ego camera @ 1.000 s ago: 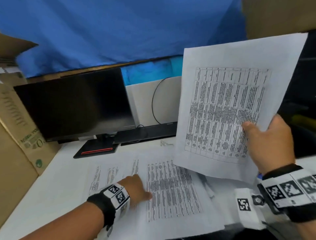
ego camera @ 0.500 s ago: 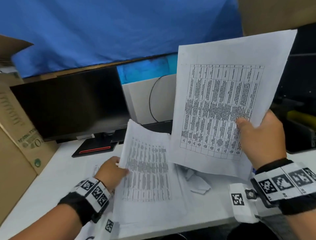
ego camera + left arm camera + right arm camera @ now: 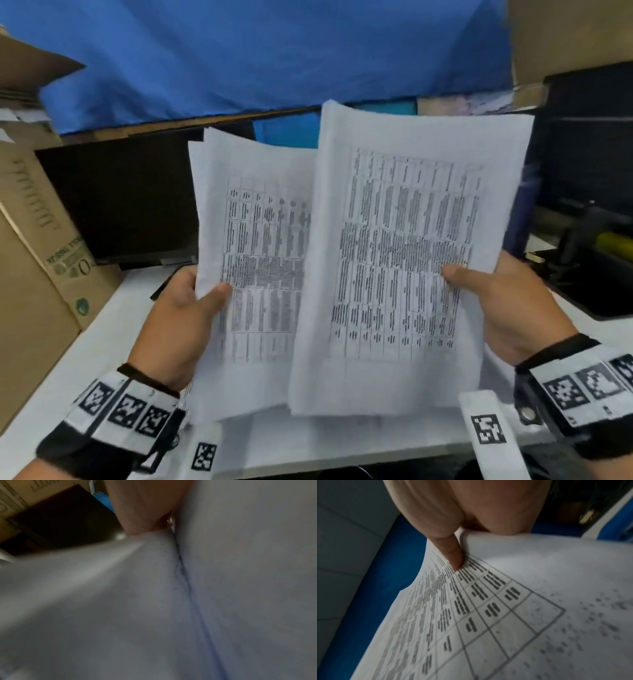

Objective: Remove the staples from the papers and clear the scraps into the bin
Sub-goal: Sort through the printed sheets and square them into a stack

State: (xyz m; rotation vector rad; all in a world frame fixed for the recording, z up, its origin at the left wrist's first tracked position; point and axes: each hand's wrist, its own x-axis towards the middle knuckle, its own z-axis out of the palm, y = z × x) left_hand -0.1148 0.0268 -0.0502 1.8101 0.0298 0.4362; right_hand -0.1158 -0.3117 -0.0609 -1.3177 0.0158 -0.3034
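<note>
Two sets of white printed sheets with tables are held up above the desk. My left hand (image 3: 191, 308) pinches the left papers (image 3: 260, 240) at their left edge, thumb on the front. My right hand (image 3: 496, 301) pinches the right papers (image 3: 404, 260) at their right edge, thumb (image 3: 452, 555) pressed on the printed table. The right papers overlap the left ones in front. In the left wrist view only blurred white paper (image 3: 188, 601) and part of the hand show. No staples, scraps or bin are visible; the sheets hide most of the desk.
A dark monitor (image 3: 123, 202) stands behind the left papers. Cardboard boxes (image 3: 44, 246) line the left side. A blue cloth (image 3: 257, 51) hangs at the back. Dark equipment (image 3: 589, 205) fills the right. The white desk (image 3: 102, 342) shows at the left and front edge.
My left hand picked the second set of papers off the desk and raised it upright beside the right set. The right papers moved slightly down and left, overlapping them.
</note>
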